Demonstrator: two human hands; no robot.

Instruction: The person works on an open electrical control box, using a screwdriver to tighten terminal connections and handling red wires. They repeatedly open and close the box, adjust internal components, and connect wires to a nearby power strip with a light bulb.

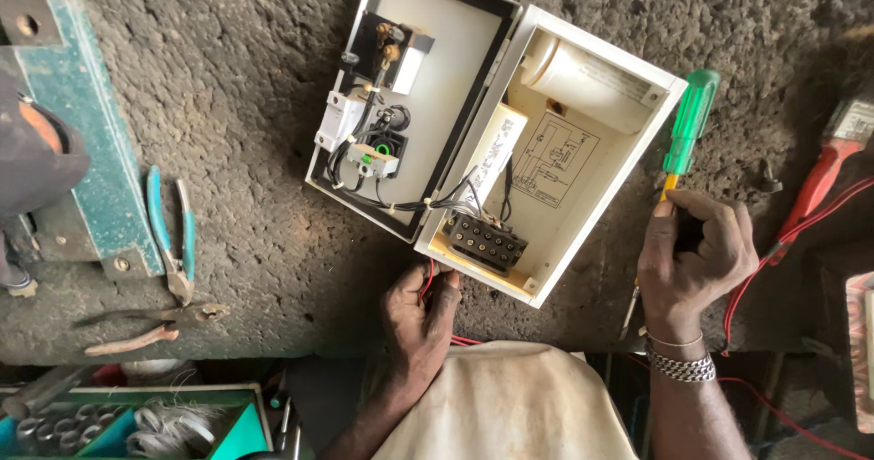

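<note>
Leftmost, a pair of blue-handled pliers [173, 237] lies on the rough concrete slab [246, 132], with a rusty second pair [150, 325] just nearer and a teal tray of wire coils [137, 428] at the near edge.

Further right, the opened white control box [492, 141] rests flat on the slab, its lid half holding a switch and black wiring, its body half holding a pale cylindrical capacitor [583, 76], a printed wiring diagram and a black terminal block [484, 241]. It looks like thin sheet metal: light, stiff, sharp along the rims, so the outer walls are the safer hold, not the loose leads or the hinge.

At the box's near corner the left hand [419, 319] has its fingers closed together, pinching a thin red wire [428, 282]. That wire is limp and light, likely to kink, best held close to its end.

Right again, the right hand [696, 250] is curled around the lower shaft of a green-handled screwdriver [687, 132], a rigid tool with a smooth grip. Far right lie red leads [801, 228] and a red-handled tool [833, 164].
</note>
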